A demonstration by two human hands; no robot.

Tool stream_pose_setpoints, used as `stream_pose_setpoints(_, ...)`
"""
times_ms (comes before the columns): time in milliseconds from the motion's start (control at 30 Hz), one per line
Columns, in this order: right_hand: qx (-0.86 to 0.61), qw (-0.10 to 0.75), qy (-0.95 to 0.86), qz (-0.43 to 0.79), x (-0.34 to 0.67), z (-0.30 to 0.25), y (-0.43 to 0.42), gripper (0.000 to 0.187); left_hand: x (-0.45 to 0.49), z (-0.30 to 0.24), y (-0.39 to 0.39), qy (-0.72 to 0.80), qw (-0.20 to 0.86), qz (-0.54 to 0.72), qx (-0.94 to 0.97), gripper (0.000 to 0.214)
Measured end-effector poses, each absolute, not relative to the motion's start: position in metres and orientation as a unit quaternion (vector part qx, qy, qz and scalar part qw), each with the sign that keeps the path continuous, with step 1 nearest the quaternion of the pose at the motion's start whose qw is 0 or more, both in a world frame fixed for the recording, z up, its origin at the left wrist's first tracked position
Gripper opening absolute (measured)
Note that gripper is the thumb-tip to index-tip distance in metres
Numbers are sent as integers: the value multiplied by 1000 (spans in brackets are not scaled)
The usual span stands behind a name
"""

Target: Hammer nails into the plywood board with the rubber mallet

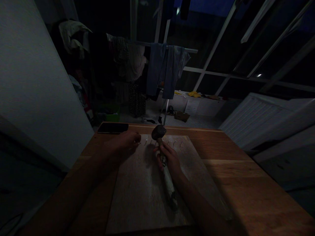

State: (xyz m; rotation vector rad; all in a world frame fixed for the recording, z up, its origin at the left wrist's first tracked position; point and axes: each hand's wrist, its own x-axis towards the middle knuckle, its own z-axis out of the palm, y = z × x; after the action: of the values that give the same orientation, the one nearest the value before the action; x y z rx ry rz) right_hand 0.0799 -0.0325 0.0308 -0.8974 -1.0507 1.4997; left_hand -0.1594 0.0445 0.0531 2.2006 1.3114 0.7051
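Observation:
My right hand (171,159) is wrapped around the handle of a hammer (167,178), high up near its dark head (158,131). The head is raised over the far part of a wooden board (137,190). Several thin nails (174,144) stand in a row along the board's far edge, some leaning; the hammer hides part of the row. At the left end of that row, my left hand (128,140) is closed in a pinch, with the pale tip of a nail (139,143) showing at its fingertips. Dim light blurs the detail there.
The board lies on a wooden table (236,177). A dark phone (113,127) rests at the table's far left corner. Beyond hang clothes on a rack (157,65), in front of large windows. A white slatted panel (253,113) stands at right, a pale wall at left.

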Motion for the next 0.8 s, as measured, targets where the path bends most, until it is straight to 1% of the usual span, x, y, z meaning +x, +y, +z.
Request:
stream_pose_setpoints(133, -369, 520, -441, 632, 80, 31, -33, 35, -156, 67, 34, 469, 217, 183, 836, 7)
stream_pose_setpoints(233, -368, 520, -443, 631, 80, 32, -33, 36, -151, 75, 29, 469, 213, 174, 839, 9)
stream_pose_setpoints(400, -368, 513, -449, 632, 79, 33, -34, 38, -144, 60, 39, 445, 231, 215, 838, 8)
stream_pose_setpoints(500, -368, 508, -454, 632, 79, 33, -36, 38, -145, 42, 44, 454, 274, 233, 815, 12)
stream_pose_setpoints(633, -368, 508, -446, 638, 77, 34, -38, 42, -149, 27, 46, 463, 351, 301, 756, 19)
stream_pose_setpoints(800, -371, 492, -457, 640, 72, 46, -40, 40, -153, 25, 47, 455, 389, 318, 735, 20)
